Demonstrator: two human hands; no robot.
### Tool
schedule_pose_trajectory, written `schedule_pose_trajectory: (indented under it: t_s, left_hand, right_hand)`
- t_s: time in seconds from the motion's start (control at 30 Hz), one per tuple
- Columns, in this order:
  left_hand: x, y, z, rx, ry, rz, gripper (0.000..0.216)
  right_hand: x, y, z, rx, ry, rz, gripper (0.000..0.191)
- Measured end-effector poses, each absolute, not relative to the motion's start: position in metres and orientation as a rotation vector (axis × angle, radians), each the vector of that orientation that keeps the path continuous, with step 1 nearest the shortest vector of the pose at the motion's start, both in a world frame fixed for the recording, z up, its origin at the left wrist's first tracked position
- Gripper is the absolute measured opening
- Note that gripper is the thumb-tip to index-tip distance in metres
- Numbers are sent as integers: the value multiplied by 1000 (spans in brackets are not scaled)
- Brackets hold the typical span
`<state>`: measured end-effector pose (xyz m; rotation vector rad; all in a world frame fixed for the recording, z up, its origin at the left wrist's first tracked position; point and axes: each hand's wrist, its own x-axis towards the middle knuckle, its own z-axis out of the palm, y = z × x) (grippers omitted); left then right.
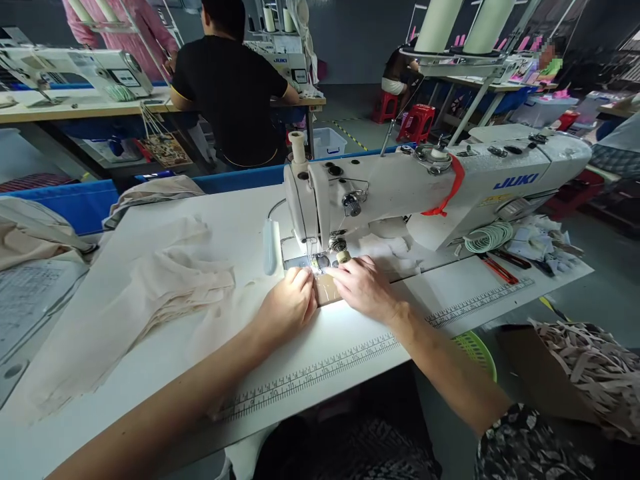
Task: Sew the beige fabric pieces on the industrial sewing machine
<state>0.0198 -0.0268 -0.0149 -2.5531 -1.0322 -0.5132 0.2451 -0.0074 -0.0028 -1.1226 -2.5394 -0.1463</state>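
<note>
A white JUKI sewing machine (385, 193) stands in front of me, its lamp lighting the needle and presser foot (320, 260). My left hand (286, 301) is closed, with its fingertips pinching pale cream cloth (220, 328) just left of the foot. That cloth trails leftward under my forearm. From the right, my right hand (364, 288) reaches in, its fingers drawn together on the cloth's edge beside the foot; the fingertips partly hide the cloth there. Between my hands lies a tan patch (327, 291) on the machine bed.
Stacked cream cloth pieces (165, 287) lie at left. Red-handled snips (500, 270), a coiled pale green cord (489, 237) and scraps (537, 243) lie at right. A printed ruler (320, 370) runs along the front edge. Ahead, a person in black (227, 93) sits at another table.
</note>
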Motion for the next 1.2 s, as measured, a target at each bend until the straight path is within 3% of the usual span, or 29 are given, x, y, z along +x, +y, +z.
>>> schedule_pose_trajectory:
  t_s: [0.3,0.67,1.2]
  left_hand:
    - [22,-28,-21,-2587,-1098,-560,34]
    - [19,-25,-17,-2563,-1022,-552,33]
    - [19,-16,-23,-2493,-1075,-581,31]
  right_hand:
    - [247,-9,-4,-1125,-2547,-146,32]
    - [239,24,8,-1414,-2302,128,27]
    - [238,25,-6,-1373,-2183,-1,37]
